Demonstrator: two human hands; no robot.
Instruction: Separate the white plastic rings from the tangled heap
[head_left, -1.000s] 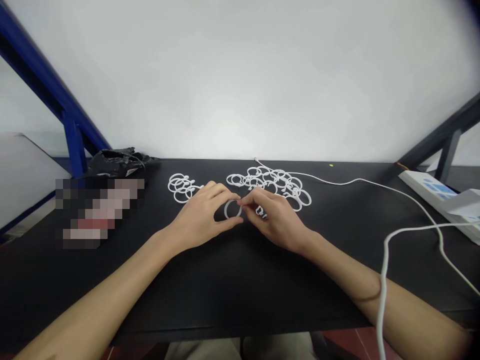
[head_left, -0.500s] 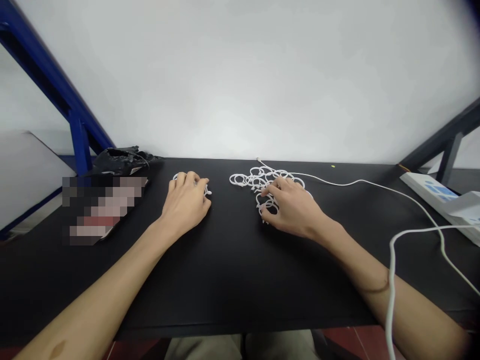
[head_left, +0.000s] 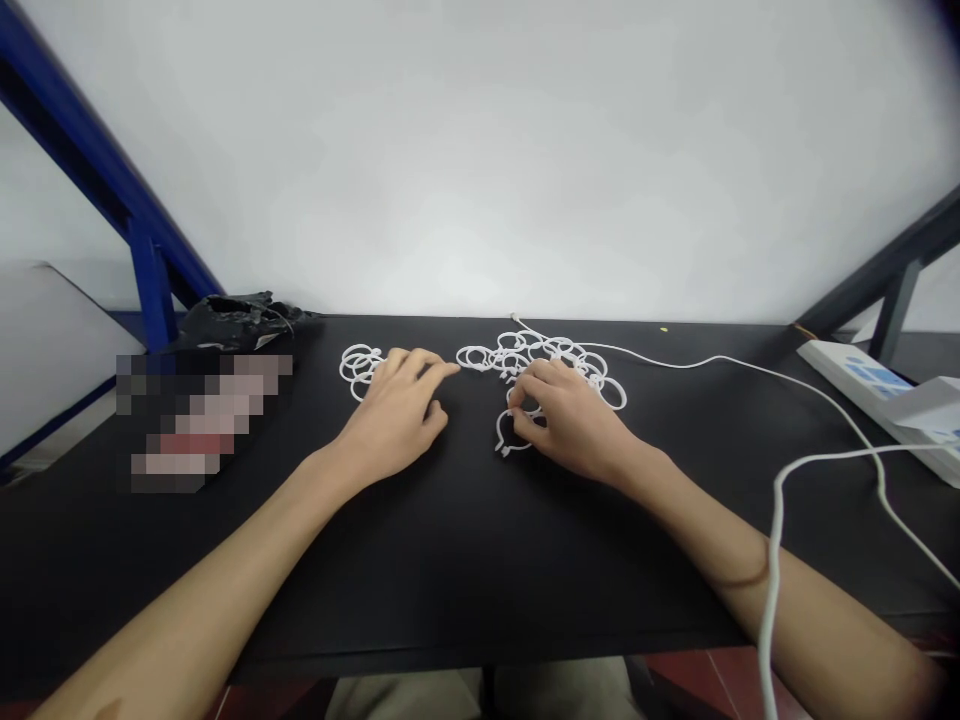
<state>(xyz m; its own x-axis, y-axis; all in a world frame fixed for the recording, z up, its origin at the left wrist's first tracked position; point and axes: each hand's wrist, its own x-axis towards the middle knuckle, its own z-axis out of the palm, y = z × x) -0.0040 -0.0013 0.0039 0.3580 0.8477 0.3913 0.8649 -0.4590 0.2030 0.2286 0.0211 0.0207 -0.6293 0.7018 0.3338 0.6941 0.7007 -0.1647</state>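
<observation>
My right hand (head_left: 574, 420) pinches an opened white plastic ring (head_left: 500, 432) between thumb and forefinger. The ring has a small clasp and hangs low over the black table, at the near side of a loose pile of similar rings (head_left: 592, 362). Part of that pile is hidden under my right hand. My left hand (head_left: 394, 415) has its fingers apart and nothing in them. It hovers just right of a smaller group of white rings (head_left: 352, 362), covering some of them.
On the black table (head_left: 450, 560), a white cable (head_left: 720, 358) runs right behind the pile, and another crosses my right forearm. A white power strip (head_left: 862, 385) lies at right. Black plastic (head_left: 232, 320) and a blurred-out item (head_left: 210, 420) lie at left. A wall stands behind.
My left hand has moved right, off the smaller ring group, and has opened. My right hand has drawn one ring slightly toward me and left from the pile, its thumb and forefinger now closed.
</observation>
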